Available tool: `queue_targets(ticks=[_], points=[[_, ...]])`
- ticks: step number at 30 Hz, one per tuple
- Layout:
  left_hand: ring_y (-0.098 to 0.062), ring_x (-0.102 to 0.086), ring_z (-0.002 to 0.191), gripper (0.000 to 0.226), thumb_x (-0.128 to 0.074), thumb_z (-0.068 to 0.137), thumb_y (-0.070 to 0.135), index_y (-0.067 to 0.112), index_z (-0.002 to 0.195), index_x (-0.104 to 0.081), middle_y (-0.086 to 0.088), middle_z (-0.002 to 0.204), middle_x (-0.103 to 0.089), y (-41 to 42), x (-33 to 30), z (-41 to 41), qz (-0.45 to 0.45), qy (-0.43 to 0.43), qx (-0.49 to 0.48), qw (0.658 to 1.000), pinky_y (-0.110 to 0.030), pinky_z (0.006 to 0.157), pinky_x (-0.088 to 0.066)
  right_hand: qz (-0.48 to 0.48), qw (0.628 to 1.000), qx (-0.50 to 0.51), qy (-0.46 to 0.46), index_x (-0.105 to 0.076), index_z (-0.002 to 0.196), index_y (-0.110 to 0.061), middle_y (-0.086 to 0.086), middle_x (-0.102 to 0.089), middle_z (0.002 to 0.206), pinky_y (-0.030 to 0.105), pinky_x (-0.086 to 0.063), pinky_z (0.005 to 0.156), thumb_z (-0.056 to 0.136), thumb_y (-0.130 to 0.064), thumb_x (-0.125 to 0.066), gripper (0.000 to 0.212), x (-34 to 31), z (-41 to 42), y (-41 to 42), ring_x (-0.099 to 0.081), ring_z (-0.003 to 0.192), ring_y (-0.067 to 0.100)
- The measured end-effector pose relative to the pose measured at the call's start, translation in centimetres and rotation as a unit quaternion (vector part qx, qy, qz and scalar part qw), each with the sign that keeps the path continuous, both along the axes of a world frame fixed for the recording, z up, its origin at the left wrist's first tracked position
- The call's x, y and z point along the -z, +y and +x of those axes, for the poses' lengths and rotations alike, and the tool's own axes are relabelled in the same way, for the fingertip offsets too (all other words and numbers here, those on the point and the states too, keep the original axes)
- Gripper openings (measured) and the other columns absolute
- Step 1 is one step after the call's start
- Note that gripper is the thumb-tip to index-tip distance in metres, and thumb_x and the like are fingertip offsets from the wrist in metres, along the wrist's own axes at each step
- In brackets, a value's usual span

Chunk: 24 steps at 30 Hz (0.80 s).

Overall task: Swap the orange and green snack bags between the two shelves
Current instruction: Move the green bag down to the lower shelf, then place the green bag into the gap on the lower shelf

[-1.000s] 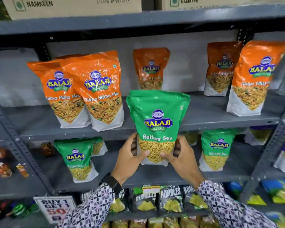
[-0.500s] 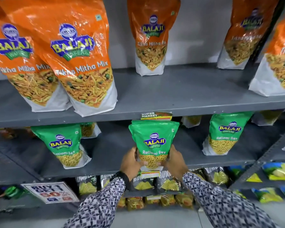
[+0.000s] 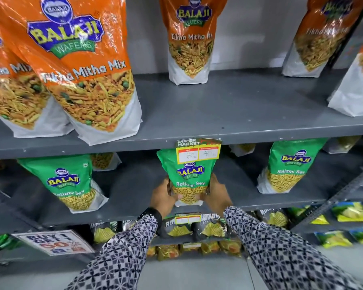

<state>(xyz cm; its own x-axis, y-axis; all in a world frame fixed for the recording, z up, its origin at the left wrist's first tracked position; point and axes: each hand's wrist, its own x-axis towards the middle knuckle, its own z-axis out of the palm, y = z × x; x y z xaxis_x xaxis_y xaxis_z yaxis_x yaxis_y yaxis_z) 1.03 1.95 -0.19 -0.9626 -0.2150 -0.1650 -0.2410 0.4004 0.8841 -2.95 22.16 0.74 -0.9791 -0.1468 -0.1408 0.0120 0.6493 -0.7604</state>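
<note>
While both hands, left hand point(image 3: 163, 198) and right hand point(image 3: 216, 193), have their fingers clamped on the green bag point(image 3: 187, 181) at the lower shelf point(image 3: 134, 193), its top seems to meet the price tag point(image 3: 198, 152); snagging could tip it.

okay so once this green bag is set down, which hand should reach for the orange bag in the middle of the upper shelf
Probably the right hand: the middle orange bag stands slightly right of the green bag, and the left hand sits farther away.
</note>
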Motion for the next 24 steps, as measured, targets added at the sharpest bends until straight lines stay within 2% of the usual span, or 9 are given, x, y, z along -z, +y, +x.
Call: queue_targets(ticks=[4, 6, 9, 13, 15, 17, 20, 22, 24], points=[[-0.02, -0.069, 0.122, 0.079, -0.085, 0.083, 0.011, 0.021, 0.152, -0.048, 0.004, 0.127, -0.07, 0.2, -1.6, 1.3, 0.0, 0.01, -0.016, 1.0, -0.033, 0.1, -0.053, 0.0, 0.999, 0.045, 0.01, -0.049, 0.13, -0.017, 0.009, -0.074, 0.12, 0.036, -0.052, 0.08, 0.078, -0.023, -0.089, 0.066, -1.1, 1.3, 0.3, -0.072, 0.108, 0.035], [-0.018, -0.069, 0.12, 0.083, -0.083, 0.086, 0.014, 0.019, 0.158, -0.042, -0.002, 0.137, -0.068, 0.1, -3.3, 2.8, -0.004, 0.035, -0.052, 0.998, -0.035, 0.102, -0.055, -0.016, 0.995, 0.081, 0.052, -0.053, 0.127, -0.019, 0.001, -0.069, 0.118, 0.034, -0.051, 0.082, 0.081, -0.023, -0.086, 0.056, -2.3, 2.9, 0.8, -0.07, 0.11, 0.03], [-0.009, -0.07, 0.109, 0.071, -0.079, 0.09, 0.016, 0.023, 0.154, -0.048, -0.003, 0.133, -0.069, -0.7, -6.5, 5.5, 0.026, 0.112, -0.086, 0.99, -0.03, 0.097, -0.056, -0.076, 0.986, 0.061, 0.132, -0.056, 0.116, -0.029, -0.015, -0.065, 0.107, 0.032, -0.055, 0.085, 0.087, -0.019, -0.082, 0.04, -5.7, 5.7, 1.6, -0.068, 0.103, 0.014], [-0.002, -0.072, 0.106, 0.056, -0.075, 0.092, 0.01, 0.028, 0.142, -0.058, 0.005, 0.121, -0.072, -2.8, -12.6, 8.7, 0.065, 0.242, -0.096, 0.963, -0.019, 0.095, -0.056, -0.153, 0.964, -0.009, 0.215, -0.058, 0.113, -0.037, -0.016, -0.067, 0.107, 0.016, -0.056, 0.083, 0.09, -0.02, -0.079, 0.035, -12.9, 8.2, 1.3, -0.067, 0.1, 0.003], [0.001, -0.072, 0.101, 0.048, -0.074, 0.093, 0.011, 0.03, 0.135, -0.062, 0.008, 0.115, -0.073, -4.3, -16.1, 9.6, 0.05, 0.315, -0.132, 0.939, -0.014, 0.091, -0.055, -0.177, 0.946, -0.041, 0.269, -0.061, 0.115, -0.032, -0.012, -0.068, 0.107, 0.012, -0.054, 0.081, 0.09, -0.016, -0.078, 0.034, -16.6, 8.2, -0.2, -0.065, 0.102, 0.004], [-0.004, -0.07, 0.095, 0.039, -0.072, 0.094, 0.015, 0.029, 0.129, -0.064, 0.004, 0.109, -0.073, -6.1, -19.1, 10.2, 0.02, 0.379, -0.192, 0.905, -0.021, 0.087, -0.057, -0.19, 0.929, -0.062, 0.311, -0.063, 0.12, -0.025, -0.009, -0.068, 0.107, 0.009, -0.053, 0.08, 0.09, -0.013, -0.078, 0.036, -19.5, 7.6, -2.5, -0.066, 0.101, 0.006], [-0.02, -0.068, 0.107, 0.041, -0.071, 0.095, 0.015, 0.018, 0.134, -0.06, -0.009, 0.125, -0.066, -8.8, -22.2, 10.2, 0.004, 0.417, -0.248, 0.874, -0.04, 0.095, -0.058, -0.184, 0.916, -0.097, 0.344, -0.061, 0.13, -0.017, -0.006, -0.066, 0.114, 0.023, -0.06, 0.086, 0.089, -0.013, -0.08, 0.045, -22.9, 5.6, -6.8, -0.067, 0.103, 0.012], [-0.024, -0.065, 0.122, 0.054, -0.073, 0.094, 0.014, 0.021, 0.144, -0.053, -0.008, 0.141, -0.06, -10.3, -23.6, 9.6, 0.009, 0.396, -0.233, 0.888, -0.046, 0.104, -0.056, -0.16, 0.923, -0.131, 0.324, -0.053, 0.142, -0.015, 0.001, -0.065, 0.129, 0.037, -0.059, 0.098, 0.087, -0.016, -0.083, 0.063, -24.7, 3.9, -9.8, -0.065, 0.119, 0.021], [-0.012, -0.062, 0.129, 0.068, -0.074, 0.092, 0.012, 0.033, 0.151, -0.046, 0.005, 0.146, -0.059, -11.3, -24.6, 9.2, 0.019, 0.364, -0.17, 0.915, -0.045, 0.112, -0.052, -0.128, 0.935, -0.169, 0.283, -0.038, 0.156, -0.019, 0.006, -0.06, 0.149, 0.039, -0.051, 0.106, 0.084, -0.024, -0.087, 0.086, -26.0, 2.3, -12.2, -0.057, 0.138, 0.026]])
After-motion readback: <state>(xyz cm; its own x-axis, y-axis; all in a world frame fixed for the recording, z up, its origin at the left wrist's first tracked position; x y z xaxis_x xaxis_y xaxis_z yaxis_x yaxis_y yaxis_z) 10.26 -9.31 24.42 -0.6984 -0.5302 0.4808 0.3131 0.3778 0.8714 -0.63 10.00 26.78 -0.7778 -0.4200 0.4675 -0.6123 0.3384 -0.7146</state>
